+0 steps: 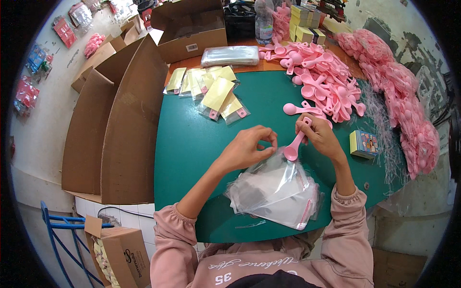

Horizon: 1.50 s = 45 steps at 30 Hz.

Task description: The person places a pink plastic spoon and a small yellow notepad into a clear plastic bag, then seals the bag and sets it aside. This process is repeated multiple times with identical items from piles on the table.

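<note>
My right hand grips a pink measuring spoon by its handle, bowl pointing down. That bowl is at the upper edge of a fanned pile of clear plastic bags on the green table in front of me. My left hand is closed in a pinch, thumb and forefinger at the top corner of the uppermost bag. Just beyond my right hand, a large heap of pink spoons covers the table's far right. Packed clear bags with yellow cards lie together at the far left.
A stack of small printed cards sits right of my right hand. Bundled pink spoons in plastic line the right edge. A pile of flat clear bags and a water bottle stand behind. An open cardboard box flanks the left.
</note>
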Each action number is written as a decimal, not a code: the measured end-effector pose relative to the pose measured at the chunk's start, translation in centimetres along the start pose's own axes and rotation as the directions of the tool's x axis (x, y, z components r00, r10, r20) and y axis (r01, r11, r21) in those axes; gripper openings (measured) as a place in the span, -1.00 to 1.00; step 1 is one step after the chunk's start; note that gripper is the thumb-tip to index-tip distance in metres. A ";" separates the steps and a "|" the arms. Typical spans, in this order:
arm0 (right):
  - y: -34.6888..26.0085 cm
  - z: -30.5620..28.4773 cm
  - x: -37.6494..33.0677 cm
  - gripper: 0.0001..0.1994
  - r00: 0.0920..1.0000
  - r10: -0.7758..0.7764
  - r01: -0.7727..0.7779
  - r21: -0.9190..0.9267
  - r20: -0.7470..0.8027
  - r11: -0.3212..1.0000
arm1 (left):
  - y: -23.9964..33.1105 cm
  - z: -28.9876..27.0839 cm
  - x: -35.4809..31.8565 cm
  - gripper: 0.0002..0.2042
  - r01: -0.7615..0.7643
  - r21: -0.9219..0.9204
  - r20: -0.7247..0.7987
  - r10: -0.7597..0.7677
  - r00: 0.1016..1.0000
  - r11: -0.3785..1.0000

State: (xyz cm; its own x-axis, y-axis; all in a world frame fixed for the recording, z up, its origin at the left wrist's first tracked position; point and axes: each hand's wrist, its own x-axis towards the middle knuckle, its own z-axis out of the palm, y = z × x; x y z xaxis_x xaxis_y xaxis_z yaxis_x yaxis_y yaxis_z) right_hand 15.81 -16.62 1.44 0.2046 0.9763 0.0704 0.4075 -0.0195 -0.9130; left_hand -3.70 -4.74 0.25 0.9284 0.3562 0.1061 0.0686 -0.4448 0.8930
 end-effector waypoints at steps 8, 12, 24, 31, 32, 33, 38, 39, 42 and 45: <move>0.2 -0.1 0.2 -0.84 0.990 -0.049 0.068 0.142 -0.134 0.987 | -0.5 -0.6 0.1 -0.76 0.287 -0.543 0.087 -0.287 0.954 0.789; 0.1 0.3 0.3 -0.85 0.919 -0.122 0.207 0.195 -0.374 0.959 | -1.1 -0.4 0.2 -0.73 0.282 -0.537 0.042 -0.309 0.950 0.795; -0.6 1.5 0.2 -0.85 0.954 -0.021 0.102 0.257 -0.300 0.961 | -1.6 -0.2 0.6 -0.68 0.293 -0.429 0.060 -0.296 0.953 0.855; -0.6 4.6 0.3 -0.75 0.963 -0.030 0.134 0.377 -0.270 0.916 | -0.8 0.6 0.6 -0.70 0.188 -0.493 0.026 -0.201 0.979 0.850; -0.6 4.4 0.3 -0.75 0.961 -0.030 0.136 0.374 -0.275 0.918 | -0.4 0.3 0.7 -0.70 0.185 -0.493 0.029 -0.196 0.980 0.850; -0.4 4.3 0.2 -0.75 0.934 -0.066 0.192 0.337 -0.351 0.922 | -0.1 -0.4 0.8 -0.69 0.298 -0.402 0.158 -0.255 0.954 0.866; 0.0 4.3 0.1 -0.79 0.874 -0.124 0.285 0.290 -0.469 0.914 | -1.3 -0.6 0.9 -0.60 0.275 -0.199 0.237 -0.226 0.945 0.941; -0.1 4.4 0.1 -0.80 0.864 -0.192 0.334 0.244 -0.465 0.911 | -1.3 -0.4 0.8 -0.62 0.218 -0.290 0.172 -0.173 0.970 0.932; 0.3 4.5 -0.1 -0.71 0.890 -0.279 0.349 0.147 -0.362 0.925 | -0.3 -0.4 0.7 -0.64 0.216 -0.442 0.095 -0.194 0.976 0.871; -0.6 4.4 0.2 -0.55 0.905 -0.388 0.396 0.009 -0.173 0.918 | -0.4 -0.6 0.7 -0.65 0.254 -0.475 0.077 -0.248 0.966 0.843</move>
State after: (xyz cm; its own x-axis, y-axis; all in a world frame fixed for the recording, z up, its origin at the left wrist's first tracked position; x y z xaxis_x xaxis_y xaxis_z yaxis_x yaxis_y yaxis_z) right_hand 11.70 -15.45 0.22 0.1812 0.8539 0.4879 0.4475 0.3702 -0.8141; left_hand -3.25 -3.83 0.20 0.9077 0.3912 -0.1522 0.1199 0.1059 0.9871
